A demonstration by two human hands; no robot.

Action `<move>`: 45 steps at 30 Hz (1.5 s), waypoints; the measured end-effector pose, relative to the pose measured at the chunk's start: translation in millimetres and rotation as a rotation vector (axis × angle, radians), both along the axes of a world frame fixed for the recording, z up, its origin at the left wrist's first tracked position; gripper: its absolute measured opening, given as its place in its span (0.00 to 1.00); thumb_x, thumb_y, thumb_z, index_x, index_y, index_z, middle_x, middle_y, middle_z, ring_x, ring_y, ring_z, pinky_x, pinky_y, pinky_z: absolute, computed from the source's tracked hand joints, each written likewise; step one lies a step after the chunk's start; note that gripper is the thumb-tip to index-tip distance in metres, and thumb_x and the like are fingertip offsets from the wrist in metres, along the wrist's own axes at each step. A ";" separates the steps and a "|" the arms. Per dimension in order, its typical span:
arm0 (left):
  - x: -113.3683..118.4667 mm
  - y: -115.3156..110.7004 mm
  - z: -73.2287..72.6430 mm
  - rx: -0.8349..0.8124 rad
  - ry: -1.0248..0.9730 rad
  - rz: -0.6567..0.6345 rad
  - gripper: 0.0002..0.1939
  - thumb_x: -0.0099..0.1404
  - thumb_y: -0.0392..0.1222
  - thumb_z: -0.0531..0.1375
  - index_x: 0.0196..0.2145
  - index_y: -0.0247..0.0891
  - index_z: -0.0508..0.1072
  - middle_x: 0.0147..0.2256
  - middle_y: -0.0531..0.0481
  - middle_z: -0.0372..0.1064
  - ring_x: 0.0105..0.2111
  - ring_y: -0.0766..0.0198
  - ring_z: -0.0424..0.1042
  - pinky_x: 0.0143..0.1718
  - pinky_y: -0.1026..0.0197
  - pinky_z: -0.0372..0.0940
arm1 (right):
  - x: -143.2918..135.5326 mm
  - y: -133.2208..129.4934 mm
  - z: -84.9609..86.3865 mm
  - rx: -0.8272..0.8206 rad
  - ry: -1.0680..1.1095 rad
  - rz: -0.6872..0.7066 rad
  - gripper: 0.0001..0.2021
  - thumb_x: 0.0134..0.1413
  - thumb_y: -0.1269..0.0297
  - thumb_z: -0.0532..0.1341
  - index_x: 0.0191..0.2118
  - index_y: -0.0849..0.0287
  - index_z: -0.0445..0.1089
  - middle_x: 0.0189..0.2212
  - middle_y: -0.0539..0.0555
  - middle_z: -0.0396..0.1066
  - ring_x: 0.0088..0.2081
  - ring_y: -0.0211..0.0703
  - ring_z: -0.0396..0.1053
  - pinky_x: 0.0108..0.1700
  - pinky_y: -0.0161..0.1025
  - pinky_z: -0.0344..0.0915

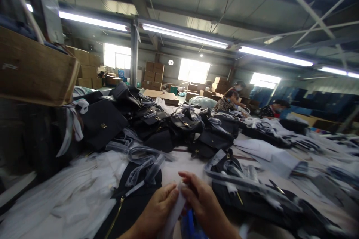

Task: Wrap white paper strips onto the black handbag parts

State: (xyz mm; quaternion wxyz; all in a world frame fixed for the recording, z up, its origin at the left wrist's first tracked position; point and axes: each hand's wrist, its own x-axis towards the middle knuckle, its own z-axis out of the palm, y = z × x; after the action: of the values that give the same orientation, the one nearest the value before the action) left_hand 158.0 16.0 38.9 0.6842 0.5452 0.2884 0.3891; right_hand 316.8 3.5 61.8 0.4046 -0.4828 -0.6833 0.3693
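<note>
My left hand (157,205) is closed on a strip of thin white wrapping material (175,209), pinched between thumb and fingers. Against the top of the same strip, my right hand (200,198) is closed too, its fingertips meeting the left thumb. Below the hands a blue object (192,226) shows in part; its kind cannot be made out. To the left lies a black bag (131,198) with a gold zipper and a plastic-wrapped handle. Another black bag (252,199), its strap in clear plastic, lies on the right.
White sheets (67,190) spread over the table at left. Black bags (168,127) are heaped across the back. A cardboard box (36,67) juts in at upper left. Co-workers (227,102) sit beyond the heap at right, near white sheets (272,153).
</note>
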 end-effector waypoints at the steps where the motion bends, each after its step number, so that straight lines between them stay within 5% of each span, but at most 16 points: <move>1: -0.2 0.0 -2.3 0.014 0.019 0.022 0.21 0.66 0.56 0.55 0.40 0.33 0.72 0.28 0.48 0.70 0.27 0.65 0.66 0.29 0.65 0.61 | -1.4 0.5 -2.4 0.012 -0.014 -0.026 0.18 0.59 0.60 0.55 0.54 0.52 0.64 0.42 0.55 0.69 0.26 0.37 0.69 0.30 0.37 0.68; 6: 0.9 2.8 -17.4 0.049 -0.023 0.080 0.17 0.66 0.52 0.57 0.37 0.33 0.73 0.32 0.48 0.70 0.31 0.64 0.67 0.32 0.66 0.61 | -5.5 1.8 -18.4 0.053 -0.010 -0.228 0.20 0.57 0.60 0.57 0.55 0.54 0.61 0.44 0.56 0.69 0.28 0.40 0.68 0.33 0.39 0.69; 11: 4.3 2.1 -16.9 -0.010 -0.128 0.075 0.20 0.65 0.54 0.57 0.43 0.33 0.73 0.34 0.47 0.71 0.33 0.62 0.69 0.36 0.64 0.63 | -10.8 3.0 -29.5 0.005 -0.013 -0.371 0.18 0.54 0.59 0.60 0.51 0.57 0.64 0.35 0.54 0.70 0.31 0.44 0.70 0.35 0.39 0.68; 21: 5.6 -5.3 0.7 -0.052 -0.118 0.088 0.21 0.64 0.54 0.59 0.46 0.36 0.73 0.32 0.47 0.72 0.32 0.61 0.70 0.37 0.65 0.66 | -7.1 1.0 -22.0 -0.045 0.240 -0.232 0.16 0.55 0.59 0.61 0.49 0.57 0.65 0.31 0.49 0.65 0.31 0.38 0.67 0.35 0.34 0.65; 30: 10.6 -6.8 -4.1 -0.052 -0.031 0.044 0.16 0.63 0.46 0.60 0.44 0.32 0.73 0.31 0.49 0.72 0.30 0.64 0.69 0.32 0.67 0.63 | 8.7 -1.9 -23.2 -0.001 0.122 -0.215 0.15 0.56 0.60 0.61 0.49 0.56 0.65 0.31 0.47 0.66 0.30 0.36 0.66 0.34 0.33 0.62; 36: 2.7 -5.5 -0.5 -0.147 -0.016 0.134 0.14 0.61 0.46 0.62 0.39 0.32 0.73 0.21 0.57 0.63 0.21 0.69 0.62 0.22 0.71 0.57 | 43.5 -33.3 -52.4 -0.066 -0.302 -0.461 0.09 0.57 0.56 0.59 0.38 0.55 0.68 0.28 0.50 0.71 0.32 0.43 0.69 0.36 0.38 0.61; 39: 1.6 -5.6 -2.1 -0.168 -0.044 0.131 0.13 0.62 0.45 0.61 0.39 0.31 0.73 0.21 0.57 0.63 0.21 0.70 0.63 0.22 0.71 0.57 | 57.7 -52.4 -72.0 -0.182 -0.489 -0.436 0.13 0.58 0.52 0.57 0.30 0.56 0.70 0.30 0.53 0.71 0.34 0.46 0.69 0.38 0.39 0.59; 45: 1.2 -7.1 -3.9 -0.187 -0.056 0.074 0.17 0.62 0.48 0.59 0.43 0.32 0.70 0.27 0.52 0.69 0.27 0.64 0.69 0.29 0.66 0.65 | 58.7 -54.6 -94.4 -0.329 -0.403 -0.399 0.16 0.54 0.51 0.58 0.27 0.59 0.70 0.29 0.52 0.69 0.34 0.45 0.67 0.39 0.39 0.58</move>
State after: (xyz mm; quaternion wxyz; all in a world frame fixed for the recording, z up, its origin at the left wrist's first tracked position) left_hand 159.2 9.0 35.0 0.7251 0.4568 0.3242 0.4006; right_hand 375.5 -51.1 -32.5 0.2419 -0.7294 -0.5728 0.2853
